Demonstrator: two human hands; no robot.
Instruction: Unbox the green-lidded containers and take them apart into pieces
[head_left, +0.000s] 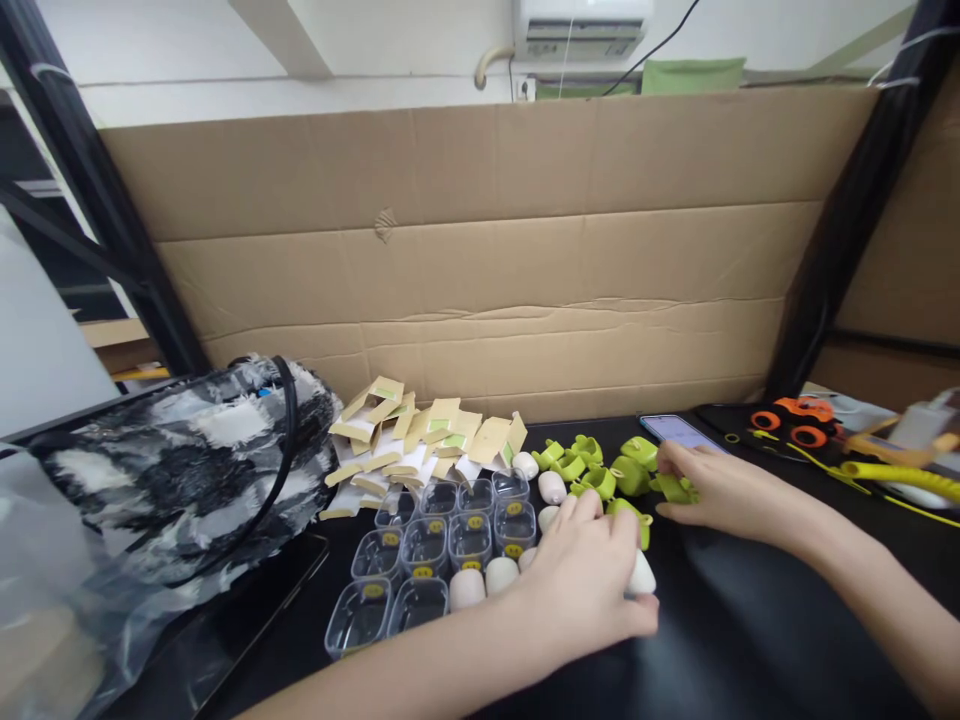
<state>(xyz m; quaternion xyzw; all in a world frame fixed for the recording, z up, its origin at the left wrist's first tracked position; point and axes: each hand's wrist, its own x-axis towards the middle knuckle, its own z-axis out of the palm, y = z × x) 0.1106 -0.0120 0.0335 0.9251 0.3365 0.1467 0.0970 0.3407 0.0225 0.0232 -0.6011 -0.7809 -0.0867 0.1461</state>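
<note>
My left hand (581, 570) reaches over the front of the table, its thumb and fingers round a white earbud case (642, 574). My right hand (709, 485) pinches a lime-green silicone cover (675, 488) at the right end of a heap of such covers. A loose green cover (628, 520) lies just beyond my left fingers. Several more pale, rounded cases, among them a pinkish one (552, 487), stand in rows left of the heap, partly hidden by my left hand and forearm. Next to them are rows of clear plastic boxes (426, 545) with yellow smiley stickers.
Folded cardboard inserts (442, 420) are piled behind the boxes. A black-and-white fluffy bag (202, 460) and clear plastic wrap (45, 560) occupy the left. At right are a phone (679, 432), an orange toy truck (796, 420) and a yellow coiled cord (900, 478). A cardboard sheet (480, 260) walls the back.
</note>
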